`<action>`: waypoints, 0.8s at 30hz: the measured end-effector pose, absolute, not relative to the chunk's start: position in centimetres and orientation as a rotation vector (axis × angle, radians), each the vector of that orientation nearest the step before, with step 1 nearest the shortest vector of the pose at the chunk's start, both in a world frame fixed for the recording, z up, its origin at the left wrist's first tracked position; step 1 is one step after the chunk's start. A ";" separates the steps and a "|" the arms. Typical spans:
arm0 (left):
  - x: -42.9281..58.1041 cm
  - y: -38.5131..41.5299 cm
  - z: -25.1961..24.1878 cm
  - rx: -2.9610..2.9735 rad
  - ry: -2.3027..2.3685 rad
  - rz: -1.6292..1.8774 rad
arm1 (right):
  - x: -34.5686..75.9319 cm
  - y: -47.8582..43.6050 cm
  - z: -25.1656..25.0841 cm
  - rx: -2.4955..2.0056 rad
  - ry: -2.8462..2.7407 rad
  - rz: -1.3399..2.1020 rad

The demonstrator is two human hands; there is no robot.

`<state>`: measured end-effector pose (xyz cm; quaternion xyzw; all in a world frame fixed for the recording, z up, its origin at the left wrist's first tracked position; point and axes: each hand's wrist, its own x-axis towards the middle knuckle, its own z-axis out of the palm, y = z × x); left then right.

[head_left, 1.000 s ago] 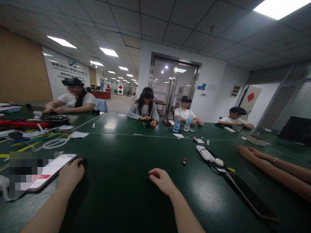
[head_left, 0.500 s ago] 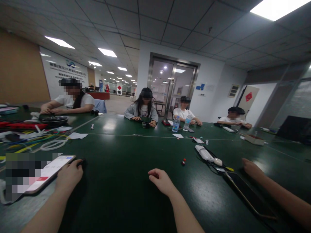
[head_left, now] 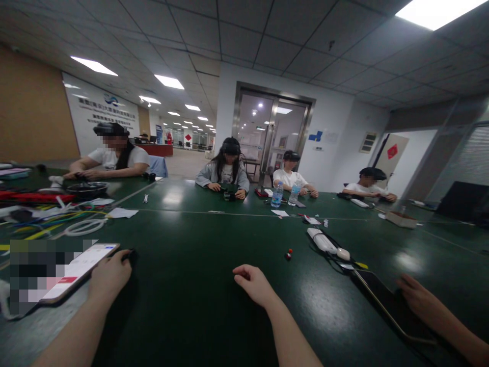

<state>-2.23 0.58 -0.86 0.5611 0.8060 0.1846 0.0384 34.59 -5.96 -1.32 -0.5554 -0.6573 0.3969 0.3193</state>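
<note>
At the left, my left hand point(head_left: 110, 278) rests by the table with its fingers curled around a small black object point(head_left: 130, 254); its kind is too small to tell. Beside that hand lies a lit phone point(head_left: 86, 267), partly blurred out by blocks. Near the middle, my right hand point(head_left: 255, 286) lies on the green table point(head_left: 183, 295), fingers loosely curled in, with nothing visible in them. Beyond it to the right stands a small dark item with a red top point(head_left: 289, 254), apart from the hand.
At the right, another person's hand point(head_left: 420, 300) is over a dark phone point(head_left: 382, 295). A white power strip point(head_left: 320, 240) with cables lies behind it. Cables point(head_left: 86, 227) and papers cover the left. Water bottles point(head_left: 277, 194) stand farther back, where several people sit.
The other person's hand at the right has moved back and down towards the dark phone. My two hands have stayed in place.
</note>
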 end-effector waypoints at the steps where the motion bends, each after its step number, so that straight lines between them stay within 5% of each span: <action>1: -2.3 0.6 -0.9 1.716 2.470 0.567 | 34.6 -6.0 -1.3 -1.459 -1.728 1.045; 24: -2.3 1.0 -1.4 1.697 2.517 0.570 | 34.7 -5.7 -1.8 -1.437 -1.724 1.049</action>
